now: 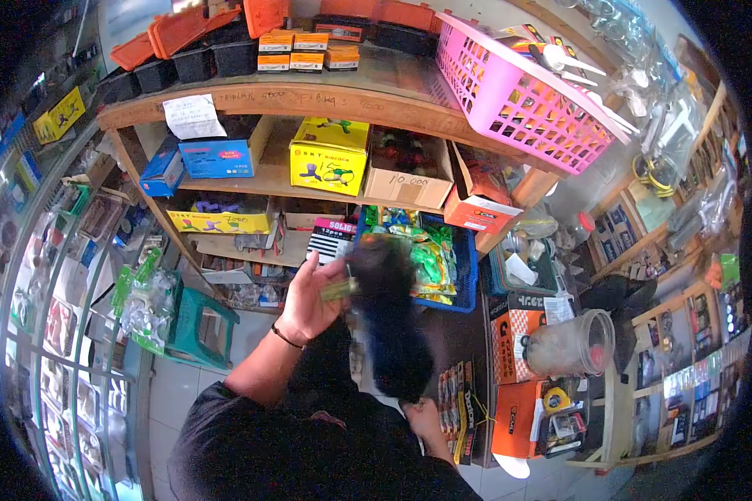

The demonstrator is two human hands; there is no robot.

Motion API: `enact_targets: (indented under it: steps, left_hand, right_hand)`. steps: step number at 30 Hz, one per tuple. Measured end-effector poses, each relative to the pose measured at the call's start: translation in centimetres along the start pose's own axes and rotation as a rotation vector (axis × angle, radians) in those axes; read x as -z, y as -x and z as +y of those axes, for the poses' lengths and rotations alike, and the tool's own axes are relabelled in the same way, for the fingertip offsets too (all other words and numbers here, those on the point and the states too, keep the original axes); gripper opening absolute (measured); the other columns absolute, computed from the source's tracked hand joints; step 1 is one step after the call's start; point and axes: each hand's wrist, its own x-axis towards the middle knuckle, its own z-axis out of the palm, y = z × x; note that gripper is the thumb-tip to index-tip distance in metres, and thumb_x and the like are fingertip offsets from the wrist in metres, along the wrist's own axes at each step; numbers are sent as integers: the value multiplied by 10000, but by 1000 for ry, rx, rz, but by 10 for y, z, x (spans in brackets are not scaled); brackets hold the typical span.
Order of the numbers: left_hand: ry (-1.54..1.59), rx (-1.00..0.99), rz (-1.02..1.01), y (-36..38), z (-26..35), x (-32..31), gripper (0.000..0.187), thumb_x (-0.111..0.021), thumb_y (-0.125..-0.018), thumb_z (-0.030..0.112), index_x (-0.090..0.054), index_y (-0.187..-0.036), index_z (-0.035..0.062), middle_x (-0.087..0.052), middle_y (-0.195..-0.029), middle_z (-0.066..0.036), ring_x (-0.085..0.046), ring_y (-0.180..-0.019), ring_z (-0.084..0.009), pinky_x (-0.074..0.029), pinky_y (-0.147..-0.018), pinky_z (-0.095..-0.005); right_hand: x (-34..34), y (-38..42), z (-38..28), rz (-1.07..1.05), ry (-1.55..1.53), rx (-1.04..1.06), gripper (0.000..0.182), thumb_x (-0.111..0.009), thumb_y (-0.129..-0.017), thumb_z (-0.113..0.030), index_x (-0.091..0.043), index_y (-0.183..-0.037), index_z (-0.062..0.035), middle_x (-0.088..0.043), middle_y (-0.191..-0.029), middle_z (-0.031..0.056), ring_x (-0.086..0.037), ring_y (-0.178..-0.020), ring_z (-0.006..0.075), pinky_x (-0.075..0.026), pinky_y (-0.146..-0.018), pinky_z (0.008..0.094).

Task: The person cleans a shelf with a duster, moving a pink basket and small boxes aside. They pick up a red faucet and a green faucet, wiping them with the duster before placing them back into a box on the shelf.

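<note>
My right hand (427, 417), low at the centre, is closed at the lower end of a long black duster (393, 334). Motion smears the duster, which rises from that fist and looks soft and thick, brownish at its top. On the left, my left hand (309, 294) is raised with its thumb up, and its fingers are partly blurred. A small yellow-green item (338, 290) lies across those fingers, right beside the duster; its kind is too blurred to name. Behind the duster, a blue basket (470, 271) holds green and yellow packets (430, 255).
Wooden shelves (251, 102) ahead carry a yellow box (330, 156), an open carton (409, 185) and small orange boxes (292, 50). A pink basket (518, 108) juts out at upper right. Below it stands a clear jar (564, 344); a green stool (196, 330) is at left.
</note>
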Motion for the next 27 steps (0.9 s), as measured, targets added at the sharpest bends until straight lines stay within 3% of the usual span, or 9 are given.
enact_targets:
  steps: [5,7,11,13,14,16,20,22,27]
  left_hand:
    - [-158,-27,-159,-11,2,13,636,-304,-849,498,-375,-1207,-23,-448,-1181,-202,-444,-1083,-311,-327,-935,-409]
    - [-91,-82,62,-1,-2,-14,647,-288,-852,504,-349,-1221,-23,-421,-1204,-204,-434,-1093,-323,-324,-937,-421]
    - [-202,-85,5,-2,3,-14,638,-294,-850,507,-362,-1214,-13,-436,-1189,-188,-448,-1074,-317,-346,-914,-418]
    - [-141,23,-164,-8,9,-6,628,-310,-851,502,-365,-1212,-8,-442,-1187,-174,-469,-1041,-301,-366,-895,-398]
    - [-128,-19,-51,-6,7,-3,622,-325,-848,497,-369,-1210,-7,-462,-1165,-162,-475,-1022,-295,-372,-886,-392]
    - [-108,-23,-77,-2,10,1,617,-335,-846,491,-368,-1210,-6,-472,-1150,-159,-472,-1021,-293,-370,-880,-404]
    - [-141,-44,-23,2,5,-25,574,-349,-858,460,-393,-1193,-4,-484,-1150,-143,-471,-1038,-224,-352,-900,-341]
    - [-94,-29,25,2,6,-21,565,-353,-858,459,-407,-1184,0,-495,-1136,-133,-487,-1018,-218,-367,-881,-324]
    - [-238,-65,-20,0,10,-9,534,-367,-860,437,-451,-1149,-4,-509,-1119,-133,-468,-1044,-248,-372,-875,-334]
  right_hand:
    - [4,-5,6,-75,197,39,236,-622,-671,-180,-570,-691,49,-554,-544,124,-555,-540,206,-422,-536,337]
    - [-3,-11,21,-4,-72,72,238,-630,-668,-184,-559,-647,42,-546,-532,116,-535,-512,195,-404,-509,346]
    - [3,-12,5,-11,-134,-13,244,-626,-672,-184,-553,-626,43,-533,-520,114,-530,-500,188,-394,-497,353]
    - [8,-12,-3,-21,187,198,281,-631,-671,-215,-549,-632,51,-522,-512,112,-509,-473,181,-390,-485,353]
    - [4,-16,1,-23,180,203,281,-631,-671,-215,-549,-632,51,-522,-512,112,-509,-473,181,-390,-485,353]
    - [-7,-22,7,-27,-89,66,312,-642,-660,-251,-552,-641,47,-513,-509,109,-499,-474,187,-390,-485,359]
    - [-16,-30,8,-64,-48,23,320,-638,-661,-276,-563,-660,35,-525,-528,117,-497,-487,187,-399,-496,354]
    - [-20,-39,19,-141,178,189,300,-621,-676,-273,-583,-697,25,-547,-561,124,-534,-526,196,-416,-523,352]
    - [-25,-39,17,-162,-23,64,307,-611,-687,-279,-590,-731,24,-566,-588,143,-566,-555,227,-426,-537,352]
